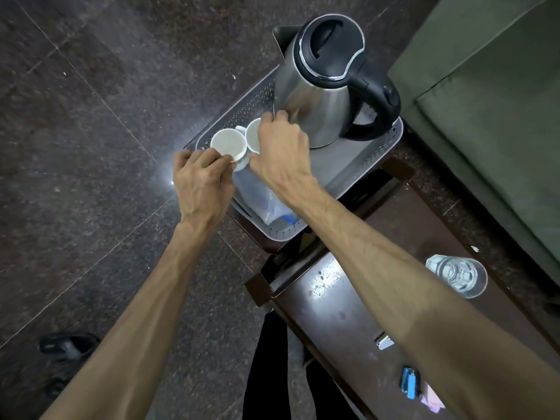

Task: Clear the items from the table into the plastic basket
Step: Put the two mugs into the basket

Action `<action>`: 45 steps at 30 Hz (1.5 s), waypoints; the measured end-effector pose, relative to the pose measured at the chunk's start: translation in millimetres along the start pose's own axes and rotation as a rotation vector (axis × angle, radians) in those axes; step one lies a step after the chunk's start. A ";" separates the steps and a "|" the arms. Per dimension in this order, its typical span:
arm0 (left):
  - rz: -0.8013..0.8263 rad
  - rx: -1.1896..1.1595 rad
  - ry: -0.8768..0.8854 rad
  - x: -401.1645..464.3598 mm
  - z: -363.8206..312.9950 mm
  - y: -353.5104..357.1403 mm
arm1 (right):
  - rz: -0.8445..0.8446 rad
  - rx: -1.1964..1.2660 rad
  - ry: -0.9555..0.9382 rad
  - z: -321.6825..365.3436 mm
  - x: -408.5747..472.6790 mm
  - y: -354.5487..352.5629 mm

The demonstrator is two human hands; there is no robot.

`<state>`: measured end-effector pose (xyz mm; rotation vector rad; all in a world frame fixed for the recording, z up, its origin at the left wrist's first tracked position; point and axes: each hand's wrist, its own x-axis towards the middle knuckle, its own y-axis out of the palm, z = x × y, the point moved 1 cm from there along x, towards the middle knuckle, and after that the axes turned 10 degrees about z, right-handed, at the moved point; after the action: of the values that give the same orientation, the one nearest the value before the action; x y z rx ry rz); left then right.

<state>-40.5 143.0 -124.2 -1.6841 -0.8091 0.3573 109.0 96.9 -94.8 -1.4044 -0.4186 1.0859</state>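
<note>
A grey plastic basket point(375, 153) sits at the far end of the dark wooden table point(342, 313). Inside it stand a steel electric kettle point(318, 86), two white cups and a clear plastic bag point(260, 198). My left hand point(203, 186) pinches the rim of a white saucer point(241, 164) under the left white cup point(228, 143). My right hand point(281, 150) covers the right white cup point(252, 135) and grips it. On the table remain a water glass point(457, 275), a small metal clip point(384, 342) and a blue stapler point(409, 383).
A green sofa point(491, 116) runs along the right side of the table. The dark tiled floor point(91, 147) lies to the left, with a black shoe point(68, 344) on it. A pinkish paper pad point(433, 398) lies beside the stapler.
</note>
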 end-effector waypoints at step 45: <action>0.242 0.011 -0.263 0.4 -6.0 19.6 | 0.051 0.114 -0.097 -23.6 16.1 28.6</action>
<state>-30.2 137.2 -141.0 -1.7511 -0.7924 0.7613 125.5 90.8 -131.2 -1.2719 -0.3859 1.2046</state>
